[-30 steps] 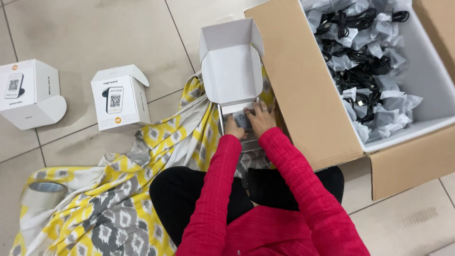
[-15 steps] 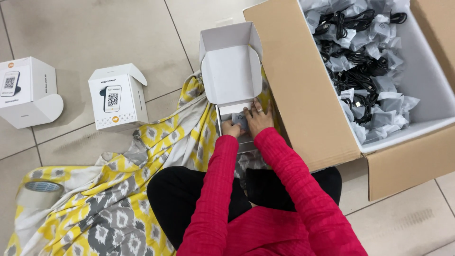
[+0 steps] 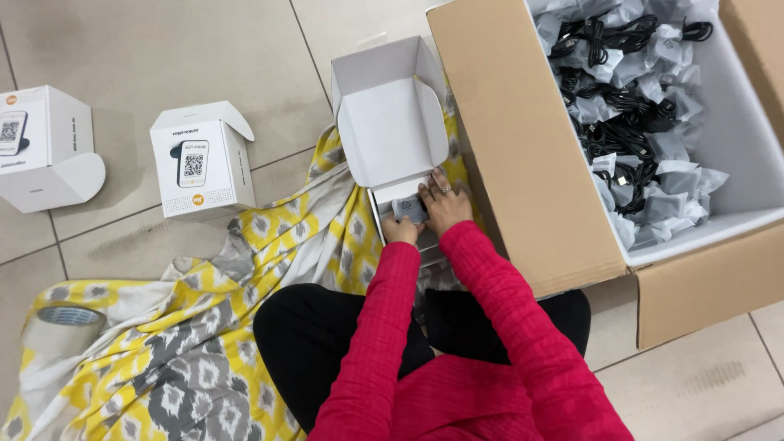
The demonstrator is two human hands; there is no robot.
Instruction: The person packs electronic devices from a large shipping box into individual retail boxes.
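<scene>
White box (image 3: 390,131) hasn't budged, and you keep both hands down inside it, left hand (image 3: 399,230) and right hand (image 3: 445,206) pinching the grey pouch (image 3: 407,209).

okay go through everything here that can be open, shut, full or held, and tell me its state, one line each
Small white cardboard box: lid flap up, open.
Grey plastic-wrapped packet: held by both hands inside that box.
Left hand: gripping the packet.
Right hand: pressing on the packet.
Large brown cardboard carton: flaps open, filled with bagged black cables.
Two white printed boxes on the floor: lids partly lifted.
Roll of tape: lying flat under yellow cloth.
</scene>
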